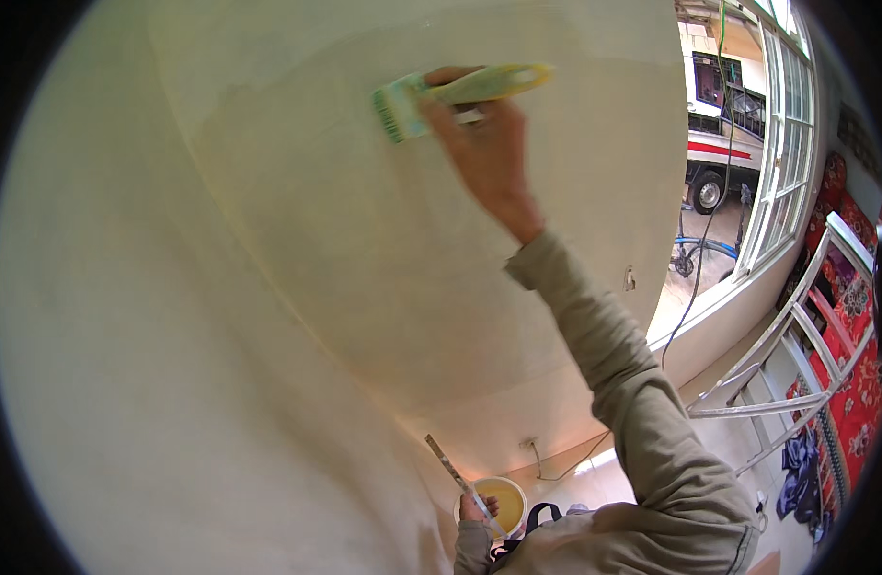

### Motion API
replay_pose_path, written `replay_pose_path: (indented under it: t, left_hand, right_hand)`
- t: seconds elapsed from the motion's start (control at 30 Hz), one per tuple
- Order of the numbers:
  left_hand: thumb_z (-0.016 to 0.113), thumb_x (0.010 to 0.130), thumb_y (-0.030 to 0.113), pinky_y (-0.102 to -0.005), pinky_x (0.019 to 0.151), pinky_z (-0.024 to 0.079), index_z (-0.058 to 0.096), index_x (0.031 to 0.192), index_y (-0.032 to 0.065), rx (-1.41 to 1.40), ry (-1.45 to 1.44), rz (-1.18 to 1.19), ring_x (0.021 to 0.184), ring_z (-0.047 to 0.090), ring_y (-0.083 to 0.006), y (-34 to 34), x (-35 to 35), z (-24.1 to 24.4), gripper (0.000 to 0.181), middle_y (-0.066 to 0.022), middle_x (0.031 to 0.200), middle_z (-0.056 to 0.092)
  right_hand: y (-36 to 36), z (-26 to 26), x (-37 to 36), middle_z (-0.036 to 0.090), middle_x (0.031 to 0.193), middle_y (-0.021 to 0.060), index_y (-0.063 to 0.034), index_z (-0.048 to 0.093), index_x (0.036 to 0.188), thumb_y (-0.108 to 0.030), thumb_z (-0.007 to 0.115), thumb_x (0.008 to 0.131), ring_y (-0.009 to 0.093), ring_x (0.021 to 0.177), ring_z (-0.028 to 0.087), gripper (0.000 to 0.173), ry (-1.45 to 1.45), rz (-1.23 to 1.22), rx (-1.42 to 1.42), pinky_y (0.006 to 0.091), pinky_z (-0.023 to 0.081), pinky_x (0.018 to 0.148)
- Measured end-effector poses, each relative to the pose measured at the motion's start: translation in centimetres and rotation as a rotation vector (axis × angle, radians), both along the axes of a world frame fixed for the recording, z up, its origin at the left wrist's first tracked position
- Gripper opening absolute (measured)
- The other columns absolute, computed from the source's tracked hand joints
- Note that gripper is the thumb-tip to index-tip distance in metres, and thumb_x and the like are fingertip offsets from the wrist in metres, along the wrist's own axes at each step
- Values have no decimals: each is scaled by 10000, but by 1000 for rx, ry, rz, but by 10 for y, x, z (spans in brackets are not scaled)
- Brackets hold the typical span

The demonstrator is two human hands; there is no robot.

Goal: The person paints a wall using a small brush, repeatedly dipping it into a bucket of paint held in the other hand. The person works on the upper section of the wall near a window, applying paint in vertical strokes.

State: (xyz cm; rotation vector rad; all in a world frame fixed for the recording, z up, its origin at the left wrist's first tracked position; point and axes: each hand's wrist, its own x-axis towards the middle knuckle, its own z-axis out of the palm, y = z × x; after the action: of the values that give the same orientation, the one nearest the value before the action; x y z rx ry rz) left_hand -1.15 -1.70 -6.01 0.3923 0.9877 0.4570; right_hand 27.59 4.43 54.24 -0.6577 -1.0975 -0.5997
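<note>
My right hand [484, 136] is raised in front of the pale wall [326, 201], its fingers closed around a wide paintbrush [484, 84] with a yellow-green handle. The brush head points left, at or close to the wall; whether it touches cannot be told. A darker patch that looks damp spreads over the wall around it. Low at the bottom, my left hand [478, 507] is closed on a long, thin flat strip [448, 461], tilted up to the left. Just beyond that hand stands a white bucket [525, 496] with yellowish liquid in it.
A wall corner runs down left of centre. Right of the wall is an open white-framed window [778, 158] with a hanging cable [728, 136]. A metal ladder [757, 410] stands at the right by red patterned fabric [854, 402]. Another cable trails from a low wall outlet [529, 443].
</note>
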Motion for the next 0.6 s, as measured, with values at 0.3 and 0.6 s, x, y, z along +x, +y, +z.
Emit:
replay_pose_path:
  t: [0.3, 0.6]
  left_hand:
    - [438, 866, 572, -366, 456, 452, 495, 767, 92, -41, 50, -27, 481, 525, -280, -6, 6, 23, 493, -187, 643, 605]
    - [418, 896, 528, -396, 484, 481, 517, 807, 77, 31, 2, 16, 517, 571, -295, -13, 4, 13, 471, -185, 670, 621]
  right_hand:
    - [-142, 20, 171, 684, 969, 69, 1, 652, 1101, -189, 663, 871, 114, 846, 643, 298, 185, -205, -103, 247, 554, 632]
    - [-185, -16, 166, 672, 959, 80, 28, 652, 1101, -184, 637, 906, 113, 793, 634, 288, 140, -566, -83, 251, 553, 635]
